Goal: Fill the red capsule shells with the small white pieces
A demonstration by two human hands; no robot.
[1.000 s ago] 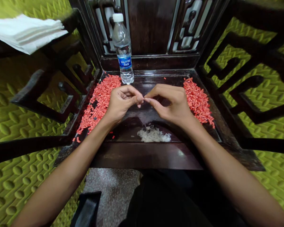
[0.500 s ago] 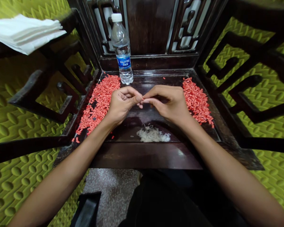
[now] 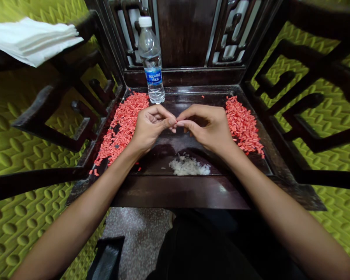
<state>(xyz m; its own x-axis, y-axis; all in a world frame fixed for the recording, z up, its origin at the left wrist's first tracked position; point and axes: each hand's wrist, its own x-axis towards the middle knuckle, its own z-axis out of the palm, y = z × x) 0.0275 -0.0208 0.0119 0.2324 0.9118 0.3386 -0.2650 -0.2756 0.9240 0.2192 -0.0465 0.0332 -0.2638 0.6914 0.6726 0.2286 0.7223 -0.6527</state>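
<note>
My left hand point(image 3: 153, 126) and my right hand point(image 3: 210, 124) meet fingertip to fingertip above the middle of the dark wooden seat point(image 3: 183, 107). Each is closed in a thumb-and-forefinger pinch. A tiny red piece point(image 3: 176, 121) shows between the tips, mostly covered by the fingers. Beside my left hand spreads a large heap of short red tube-like pieces point(image 3: 124, 126). A second red heap point(image 3: 243, 126) lies just beyond my right hand. Below both hands, at the seat's front, sits a small pile of whitish translucent bits point(image 3: 189, 166).
A capped water bottle point(image 3: 151, 62) stands upright at the back left, close to the left heap. Carved wooden armrests point(image 3: 301, 112) rise on either side. White folded papers point(image 3: 32, 41) rest on the left armrest. Below left is a black mesh item point(image 3: 106, 258).
Both hands keep nearly the same pose, fingertips still together. The whole view has shifted very slightly; the heaps and bottle stay in place.
</note>
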